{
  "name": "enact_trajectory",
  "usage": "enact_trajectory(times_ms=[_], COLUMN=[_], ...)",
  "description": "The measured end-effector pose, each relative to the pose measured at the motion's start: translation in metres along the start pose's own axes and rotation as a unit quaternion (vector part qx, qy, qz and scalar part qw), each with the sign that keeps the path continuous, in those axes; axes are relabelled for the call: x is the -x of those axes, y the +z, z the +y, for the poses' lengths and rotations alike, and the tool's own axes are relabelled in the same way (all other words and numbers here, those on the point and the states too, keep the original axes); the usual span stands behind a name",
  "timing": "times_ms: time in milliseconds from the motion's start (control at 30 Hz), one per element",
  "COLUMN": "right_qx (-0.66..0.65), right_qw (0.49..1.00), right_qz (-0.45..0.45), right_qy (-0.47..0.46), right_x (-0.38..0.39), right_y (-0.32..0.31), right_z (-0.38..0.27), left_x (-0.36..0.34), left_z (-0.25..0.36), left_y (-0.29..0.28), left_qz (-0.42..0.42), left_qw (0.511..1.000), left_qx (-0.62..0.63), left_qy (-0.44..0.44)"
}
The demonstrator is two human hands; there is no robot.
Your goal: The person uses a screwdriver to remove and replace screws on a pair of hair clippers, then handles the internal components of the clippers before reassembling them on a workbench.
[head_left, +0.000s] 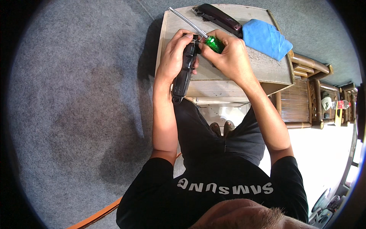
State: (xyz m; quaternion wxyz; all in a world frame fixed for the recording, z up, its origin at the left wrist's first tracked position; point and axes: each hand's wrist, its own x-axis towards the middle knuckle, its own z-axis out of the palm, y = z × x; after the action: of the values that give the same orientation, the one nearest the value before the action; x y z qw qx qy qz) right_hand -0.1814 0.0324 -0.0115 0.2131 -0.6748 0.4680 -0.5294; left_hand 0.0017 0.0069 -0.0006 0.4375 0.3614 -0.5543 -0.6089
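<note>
My left hand grips a long black hair clipper upright over the near edge of a small wooden table. My right hand is wrapped around the green handle of a screwdriver. The handle end sits against the top end of the clipper, and the metal shaft points away to the far left over the table. Both hands touch at the clipper's head.
A second dark clipper and a folded blue cloth lie at the table's far side. Bamboo furniture stands to the right. Grey carpet covers the floor on the left, with an orange strap near my body.
</note>
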Motion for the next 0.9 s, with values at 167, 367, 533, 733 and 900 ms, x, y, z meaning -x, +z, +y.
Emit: enact_trajectory(times_ms=[167, 367, 533, 733, 900], right_qx=[-0.011, 0.024, -0.006, -0.017, -0.033], right_qw=[1.0, 0.999, 1.0, 1.0, 0.999], right_qz=[0.001, -0.017, -0.016, -0.014, -0.012], right_qy=[-0.004, 0.012, 0.003, 0.001, 0.015], right_x=[0.0004, -0.0007, 0.0019, 0.0025, 0.0023], right_y=[0.0001, -0.0011, -0.0013, -0.0015, -0.0011], right_z=[0.0, 0.0013, 0.0007, 0.0045, 0.0059], left_x=[0.0011, 0.0005, 0.0011, 0.0012, 0.0014], left_z=[0.001, -0.0005, -0.0009, -0.0012, -0.0002], left_y=[0.0008, -0.0009, -0.0003, -0.0012, -0.0006], left_qz=[0.002, -0.006, -0.004, -0.011, -0.009], left_qw=[1.0, 1.0, 1.0, 1.0, 1.0], left_qx=[-0.004, -0.003, 0.008, 0.004, -0.014], left_qy=[0.002, 0.003, 0.004, 0.003, 0.0])
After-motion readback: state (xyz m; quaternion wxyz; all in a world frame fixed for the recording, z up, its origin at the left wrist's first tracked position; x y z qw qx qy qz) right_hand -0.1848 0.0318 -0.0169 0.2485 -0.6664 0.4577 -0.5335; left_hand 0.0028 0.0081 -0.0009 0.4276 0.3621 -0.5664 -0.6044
